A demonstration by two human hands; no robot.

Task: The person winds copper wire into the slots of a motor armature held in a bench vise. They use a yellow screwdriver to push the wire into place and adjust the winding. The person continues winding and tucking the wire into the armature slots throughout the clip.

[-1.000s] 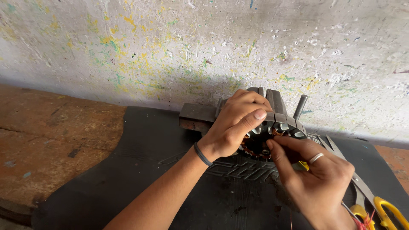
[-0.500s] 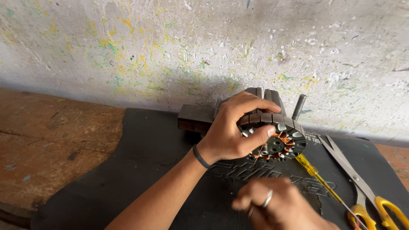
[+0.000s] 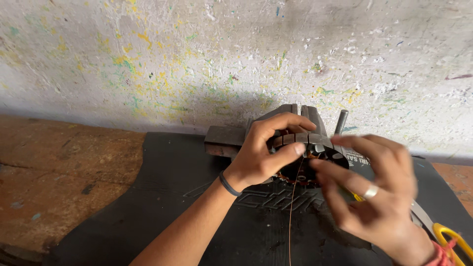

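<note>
Left hand (image 3: 261, 155) clamped its fingers round the stator (image 3: 305, 157), seated in the vise (image 3: 276, 130) on the black mat (image 3: 162, 197). Right hand (image 3: 379, 197), blurred with fingers spread, held nothing I could see. Copper wire (image 3: 293, 207) trailed loose, so winding looked unfinished.

L hand (image 3: 266, 150) at centre frame, fingers curled in a closed grip; R hand (image 3: 377, 189) lower right, fingers spread, blurred.

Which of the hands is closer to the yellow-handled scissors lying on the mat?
Right. The right hand hovers just left of the yellow-handled scissors, partly covering them. The left hand grips the stator, farther left.
</note>
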